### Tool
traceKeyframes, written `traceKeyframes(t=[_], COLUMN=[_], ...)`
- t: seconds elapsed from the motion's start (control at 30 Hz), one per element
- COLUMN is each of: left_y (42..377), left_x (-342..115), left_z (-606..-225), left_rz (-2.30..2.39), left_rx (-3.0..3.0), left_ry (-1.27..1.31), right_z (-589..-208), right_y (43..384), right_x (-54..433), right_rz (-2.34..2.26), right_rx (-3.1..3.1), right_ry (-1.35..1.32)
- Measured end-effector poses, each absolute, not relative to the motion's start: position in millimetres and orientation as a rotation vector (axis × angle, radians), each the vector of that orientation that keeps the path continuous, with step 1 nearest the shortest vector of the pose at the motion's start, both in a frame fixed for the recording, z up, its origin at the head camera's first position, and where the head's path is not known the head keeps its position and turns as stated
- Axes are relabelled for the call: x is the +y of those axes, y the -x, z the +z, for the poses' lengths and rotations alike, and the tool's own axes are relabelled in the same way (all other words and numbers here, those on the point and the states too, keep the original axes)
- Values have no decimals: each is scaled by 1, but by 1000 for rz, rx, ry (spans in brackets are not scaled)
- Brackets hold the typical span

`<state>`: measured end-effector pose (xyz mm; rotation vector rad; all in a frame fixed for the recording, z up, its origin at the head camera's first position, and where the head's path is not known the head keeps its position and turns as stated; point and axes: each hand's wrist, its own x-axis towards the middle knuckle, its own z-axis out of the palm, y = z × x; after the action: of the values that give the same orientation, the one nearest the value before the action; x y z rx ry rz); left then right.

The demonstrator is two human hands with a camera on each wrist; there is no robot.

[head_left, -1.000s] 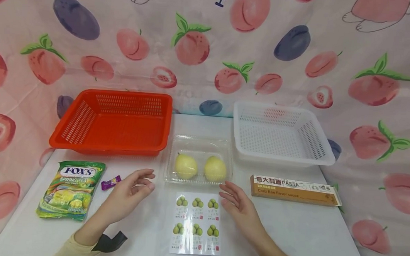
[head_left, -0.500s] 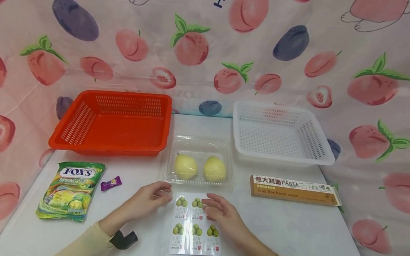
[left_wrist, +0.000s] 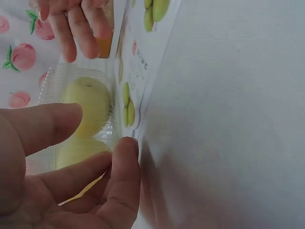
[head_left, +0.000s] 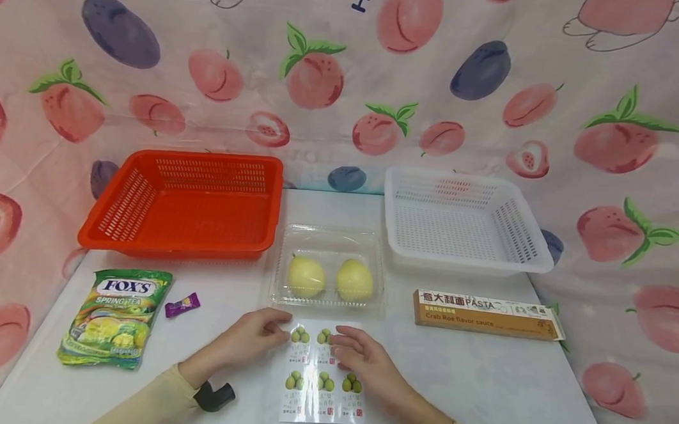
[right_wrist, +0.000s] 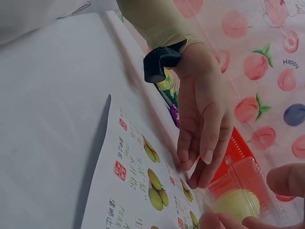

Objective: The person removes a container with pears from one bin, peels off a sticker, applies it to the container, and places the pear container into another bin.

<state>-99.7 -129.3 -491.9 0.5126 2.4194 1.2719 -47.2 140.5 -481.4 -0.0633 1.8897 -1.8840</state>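
Observation:
A white sheet of pear stickers (head_left: 322, 400) lies flat in front of the person. The left hand (head_left: 252, 342) is at the sheet's upper left corner. In the left wrist view its fingertips (left_wrist: 126, 150) meet the sheet's edge, and the thumb stands apart. Over the sheet's upper right part is the right hand (head_left: 376, 367), its fingers loosely bent and nothing gripped; whether they touch the paper cannot be told. Just beyond both hands sits a clear plastic clamshell box (head_left: 333, 240), lid down, with two yellow pears (head_left: 306, 277) inside.
A red basket (head_left: 199, 253) stands at the back left, a white basket (head_left: 469, 260) at the back right. On the left lie a green candy bag (head_left: 115, 319) and a purple wrapped candy (head_left: 182, 305). A pasta box (head_left: 486, 316) lies on the right.
Both hands have come inward from either side to the sticker sheet: the left moved right and nearer, the right moved left and nearer. The boxes, baskets and candy stay in place.

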Motion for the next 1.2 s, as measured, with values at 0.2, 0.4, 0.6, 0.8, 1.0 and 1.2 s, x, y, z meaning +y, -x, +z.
traceKeyframes(t=[0.2,0.4,0.6,0.8,1.0,1.2], left_y=[101,102,104,107,110,109], left_x=[-122,-113,-109,-109,-116,-123], left_z=[-498,-507,-509,-511,-507,-499], left_rz=[1202,1125,1089,1072,1113,1223], left_rx=[2509,2631,2681,2692,2550,2275], left_ry=[-519,-450,-424,-487,-547,-584], right_z=[-483,-484,-485,-486,-486,-484], right_y=[45,44,44,43,42,44], right_x=[140,139,139,139,140,140], right_rz=[-1879,-1871,-1870,-1874,-1879,-1870], right_rx=[1878,1866,1852,1849,1838,1843], right_ry=[65,69,60,81,80,21])
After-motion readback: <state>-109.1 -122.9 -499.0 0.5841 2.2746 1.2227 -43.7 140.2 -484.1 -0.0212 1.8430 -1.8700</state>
